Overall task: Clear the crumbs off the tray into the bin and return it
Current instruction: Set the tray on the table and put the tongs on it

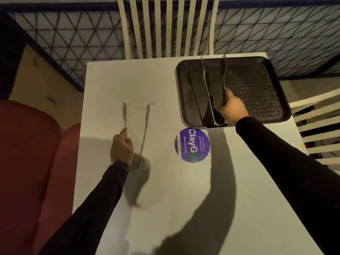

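Observation:
A dark textured tray (257, 85) lies at the far right corner of the white table (165, 190). My right hand (234, 109) grips one arm of a pair of metal tongs (206, 83) held over the tray, jaws spread and pointing away from me. My left hand (122, 148) holds a second pair of metal tongs (146, 122) above the bare table left of the tray, also spread. I cannot make out crumbs on the tray in this dim light. No bin is in view.
A round purple sticker (192, 145) sits on the table just below the tray. A white slatted chair (165, 26) stands behind the table, another chair (320, 129) at the right. A red seat (27, 153) is at the left.

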A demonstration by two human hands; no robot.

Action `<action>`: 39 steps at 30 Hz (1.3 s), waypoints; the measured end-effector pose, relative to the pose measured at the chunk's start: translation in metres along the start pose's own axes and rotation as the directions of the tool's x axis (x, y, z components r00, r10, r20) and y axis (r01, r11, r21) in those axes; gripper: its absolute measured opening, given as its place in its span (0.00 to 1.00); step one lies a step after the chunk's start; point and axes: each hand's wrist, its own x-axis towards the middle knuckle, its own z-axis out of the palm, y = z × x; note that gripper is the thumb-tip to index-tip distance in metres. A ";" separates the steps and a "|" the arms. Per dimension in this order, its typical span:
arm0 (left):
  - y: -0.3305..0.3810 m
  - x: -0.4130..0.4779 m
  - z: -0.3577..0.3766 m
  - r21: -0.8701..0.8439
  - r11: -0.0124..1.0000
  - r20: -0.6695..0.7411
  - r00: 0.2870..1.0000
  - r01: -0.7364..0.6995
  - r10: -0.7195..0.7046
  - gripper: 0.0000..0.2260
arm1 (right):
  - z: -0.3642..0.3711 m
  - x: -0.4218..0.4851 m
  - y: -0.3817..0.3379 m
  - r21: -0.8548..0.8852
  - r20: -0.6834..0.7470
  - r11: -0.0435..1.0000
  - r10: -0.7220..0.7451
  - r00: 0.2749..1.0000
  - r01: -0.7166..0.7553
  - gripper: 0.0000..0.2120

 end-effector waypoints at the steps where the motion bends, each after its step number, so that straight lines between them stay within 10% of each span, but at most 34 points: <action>1: 0.000 0.002 0.002 0.005 1.000 0.012 1.000 0.011 -0.011 0.17 | 0.000 0.008 0.003 -0.009 0.022 1.000 0.016 1.000 -0.015 0.23; 12: -0.009 0.011 0.000 0.032 0.999 0.074 0.997 -0.007 0.004 0.18 | 0.035 0.043 0.023 -0.163 0.137 0.983 0.108 0.985 -0.086 0.22; 23: 0.014 0.001 -0.004 0.032 0.988 0.158 0.977 -0.151 0.144 0.18 | 0.024 -0.020 0.038 0.107 -0.087 0.981 0.173 0.981 -0.164 0.26; 28: 0.084 -0.014 0.021 -0.232 0.957 0.176 0.960 -0.173 0.216 0.18 | 0.028 -0.085 0.071 0.224 -0.140 0.949 0.257 0.956 -0.222 0.17; 39: 0.314 -0.002 0.167 -0.251 0.937 0.378 0.867 -0.243 0.326 0.19 | 0.027 -0.151 0.131 0.376 -0.157 0.876 0.383 0.911 -0.303 0.11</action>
